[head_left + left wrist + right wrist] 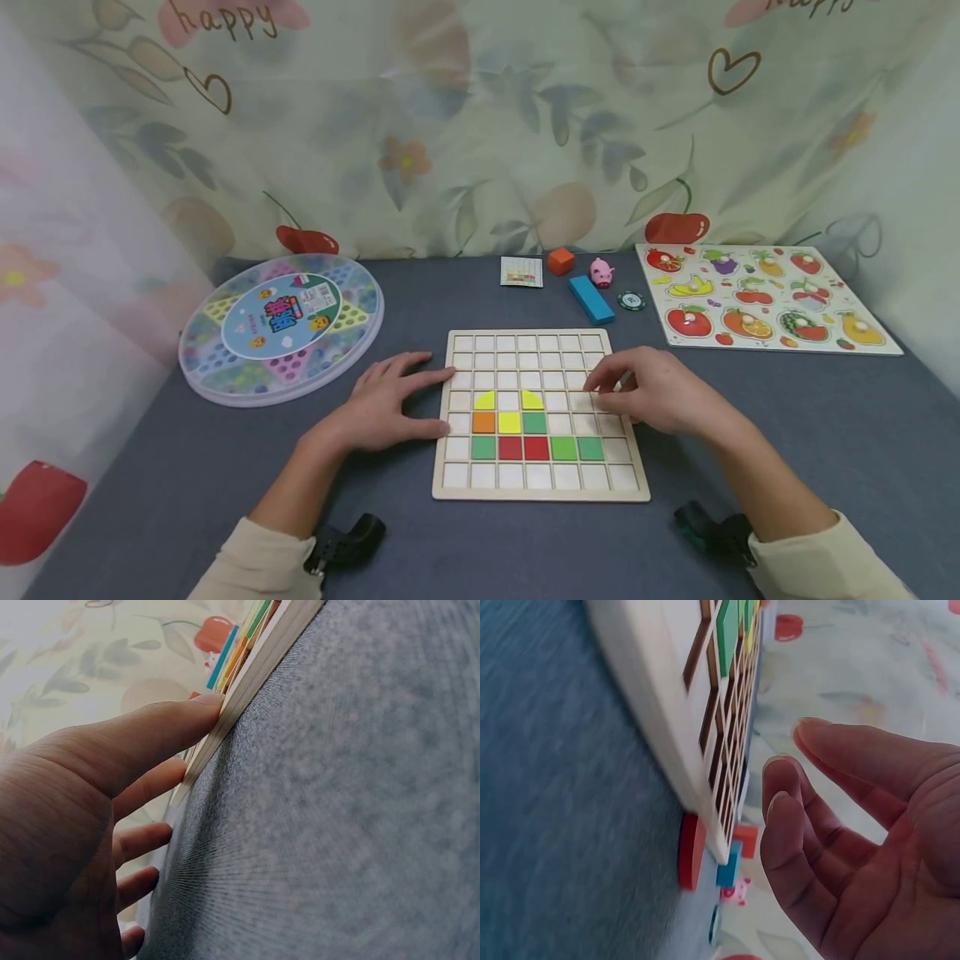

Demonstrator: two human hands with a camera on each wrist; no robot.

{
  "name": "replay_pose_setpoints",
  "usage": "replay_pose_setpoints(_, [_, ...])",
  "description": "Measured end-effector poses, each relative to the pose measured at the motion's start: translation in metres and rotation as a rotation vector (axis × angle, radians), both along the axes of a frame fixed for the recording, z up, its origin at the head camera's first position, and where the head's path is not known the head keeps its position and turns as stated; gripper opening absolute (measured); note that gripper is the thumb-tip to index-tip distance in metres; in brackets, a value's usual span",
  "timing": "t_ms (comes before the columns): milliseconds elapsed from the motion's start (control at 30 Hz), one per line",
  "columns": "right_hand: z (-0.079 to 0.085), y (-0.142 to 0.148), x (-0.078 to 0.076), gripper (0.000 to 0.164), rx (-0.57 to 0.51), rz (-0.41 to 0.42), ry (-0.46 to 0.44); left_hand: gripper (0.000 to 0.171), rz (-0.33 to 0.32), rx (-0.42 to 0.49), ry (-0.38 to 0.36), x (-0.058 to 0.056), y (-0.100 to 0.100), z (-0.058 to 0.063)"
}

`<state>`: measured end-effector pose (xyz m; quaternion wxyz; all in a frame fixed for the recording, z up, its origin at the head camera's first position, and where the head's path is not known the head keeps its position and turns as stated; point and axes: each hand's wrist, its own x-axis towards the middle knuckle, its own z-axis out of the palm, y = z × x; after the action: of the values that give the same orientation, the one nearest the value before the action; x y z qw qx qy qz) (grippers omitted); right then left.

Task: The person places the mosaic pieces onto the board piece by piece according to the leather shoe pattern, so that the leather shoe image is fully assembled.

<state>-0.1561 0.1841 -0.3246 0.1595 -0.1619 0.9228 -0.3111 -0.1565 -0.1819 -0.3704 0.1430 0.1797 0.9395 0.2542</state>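
A wooden grid board (542, 495) lies on the table, its white squares partly filled. Yellow quarter-round tiles (532, 401), an orange tile (483, 422), a yellow square tile (509, 423), red tiles (510, 448) and green tiles (563, 448) sit in its lower half. My left hand (386, 402) rests its thumb and index fingertip against the left edge, fingers spread. Above the right side hovers my right hand (660, 390), fingers loosely bent with nothing between them. Beside the board's right edge, a red piece (692, 851) shows in the right wrist view; the hand hides it from the head view.
A round game box (281, 329) lies at left. Behind the board are a small pattern card (521, 272), an orange block (560, 261), a blue block (592, 300), a pink pig figure (601, 272) and a round chip (632, 301). A fruit puzzle board (768, 298) lies at back right.
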Motion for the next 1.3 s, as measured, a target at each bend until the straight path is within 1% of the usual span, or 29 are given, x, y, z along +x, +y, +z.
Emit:
replay_pose_setpoints(300, [-0.003, 0.024, 0.003, 0.026, 0.008, -0.035, -0.007, 0.077, -0.006, -0.002, 0.006, 0.000, 0.000, 0.000])
replay_pose_setpoints(533, [-0.005, 0.043, 0.005, 0.028, 0.027, -0.070, -0.030, 0.077, -0.004, -0.003, 0.000, 0.000, -0.001, -0.001])
replay_pose_setpoints(667, [-0.007, 0.055, 0.006, 0.029, 0.041, -0.066, -0.025, 0.077, -0.004, -0.001, 0.004, 0.000, 0.000, -0.001])
replay_pose_setpoints(767, [-0.008, 0.064, 0.005, 0.031, 0.070, -0.051, -0.026, 0.077, -0.003, -0.001, 0.004, 0.000, 0.000, -0.001])
replay_pose_setpoints(900, [-0.009, 0.075, 0.003, 0.032, 0.113, -0.036, -0.046, 0.076, -0.002, 0.005, 0.000, 0.000, 0.000, 0.000])
replay_pose_setpoints(1033, [-0.011, 0.081, 0.003, 0.029, 0.140, -0.045, -0.068, 0.076, -0.002, 0.009, -0.001, 0.001, -0.001, -0.001])
replay_pose_setpoints(1200, [-0.013, 0.083, 0.003, 0.024, 0.164, -0.085, -0.101, 0.076, -0.003, 0.004, -0.001, 0.000, -0.001, -0.001])
replay_pose_setpoints(1300, [-0.013, 0.086, 0.003, 0.022, 0.194, -0.087, -0.090, 0.077, -0.003, 0.003, 0.000, 0.000, 0.000, 0.000])
